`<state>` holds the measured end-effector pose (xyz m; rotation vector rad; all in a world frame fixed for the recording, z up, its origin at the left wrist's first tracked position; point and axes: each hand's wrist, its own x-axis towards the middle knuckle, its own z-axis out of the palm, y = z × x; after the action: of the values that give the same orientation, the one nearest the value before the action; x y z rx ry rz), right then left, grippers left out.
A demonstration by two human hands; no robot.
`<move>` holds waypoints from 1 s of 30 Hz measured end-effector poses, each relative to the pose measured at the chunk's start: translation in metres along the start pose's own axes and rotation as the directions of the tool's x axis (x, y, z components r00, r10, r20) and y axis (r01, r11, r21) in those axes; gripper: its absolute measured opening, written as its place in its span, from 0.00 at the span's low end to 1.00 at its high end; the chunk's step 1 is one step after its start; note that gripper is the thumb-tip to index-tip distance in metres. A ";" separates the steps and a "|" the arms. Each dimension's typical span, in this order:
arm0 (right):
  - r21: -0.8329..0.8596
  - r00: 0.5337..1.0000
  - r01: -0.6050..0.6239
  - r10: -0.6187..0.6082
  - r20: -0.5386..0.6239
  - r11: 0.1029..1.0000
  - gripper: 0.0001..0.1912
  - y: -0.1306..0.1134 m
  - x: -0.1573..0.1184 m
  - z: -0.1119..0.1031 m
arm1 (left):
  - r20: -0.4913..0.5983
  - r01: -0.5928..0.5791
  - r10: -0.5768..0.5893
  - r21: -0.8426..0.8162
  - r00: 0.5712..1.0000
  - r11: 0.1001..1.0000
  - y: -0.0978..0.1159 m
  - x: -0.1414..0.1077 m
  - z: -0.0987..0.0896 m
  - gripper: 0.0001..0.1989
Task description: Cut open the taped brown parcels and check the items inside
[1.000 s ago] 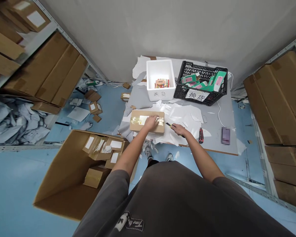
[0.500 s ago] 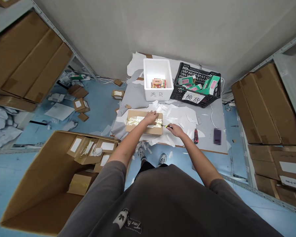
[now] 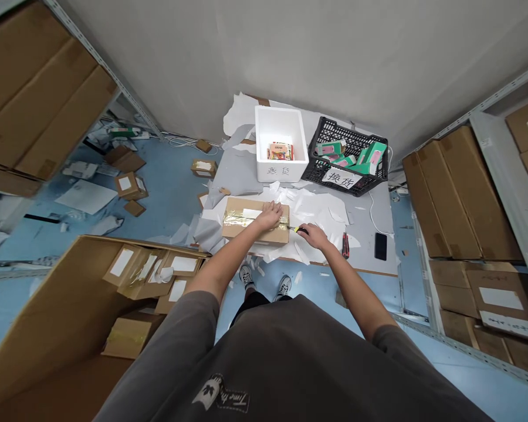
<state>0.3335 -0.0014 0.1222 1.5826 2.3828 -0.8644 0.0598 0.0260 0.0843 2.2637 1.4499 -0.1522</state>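
Note:
A taped cardboard box (image 3: 237, 218) lies on white paper scraps at the table's front. My left hand (image 3: 269, 215) rests on the box's top near its right end, fingers stretched out and pressing on it. My right hand (image 3: 312, 234) is closed round a yellow and black utility knife (image 3: 300, 230), just right of the box. The knife's tip points left and meets the box's right end at the tape. A red and black tool (image 3: 345, 245) lies on the table to the right of my right hand.
Behind the box stand a white foam box (image 3: 281, 171) with small packets and a black crate (image 3: 310, 170) with green boxes. A phone (image 3: 381, 246) lies at the table's right. A large open carton (image 3: 39, 305) with parcels stands at the left; shelves (image 3: 479, 140) hold cartons at the right.
The view has shifted a little. My left hand has slid slightly towards the back of the box, and the knife is still at the box's right end.

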 end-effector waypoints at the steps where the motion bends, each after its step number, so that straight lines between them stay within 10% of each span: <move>1: -0.009 1.000 0.007 -0.007 -0.005 1.000 0.19 0.000 0.002 -0.001 | -0.015 -0.014 0.015 0.007 1.000 1.000 -0.003 -0.003 0.001 0.39; 20: -0.163 0.985 0.133 -0.148 -0.084 0.978 0.18 0.005 0.043 -0.018 | -0.164 0.001 0.000 0.005 0.986 1.000 0.009 -0.027 0.030 0.29; 26: 0.243 0.996 -0.057 0.071 -0.046 0.968 0.15 0.025 0.017 -0.002 | -0.105 -0.018 0.006 -0.107 0.994 0.994 0.002 -0.027 0.010 0.29; 30: 0.752 0.958 -0.236 0.276 0.075 0.615 0.25 0.000 -0.013 0.054 | -0.041 -0.001 -0.006 -0.171 0.999 0.985 -0.019 -0.035 -0.013 0.34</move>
<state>0.3295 -0.0403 0.0832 2.1467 1.7857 -1.9374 0.0256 0.0086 0.1017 2.1378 1.4295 0.0181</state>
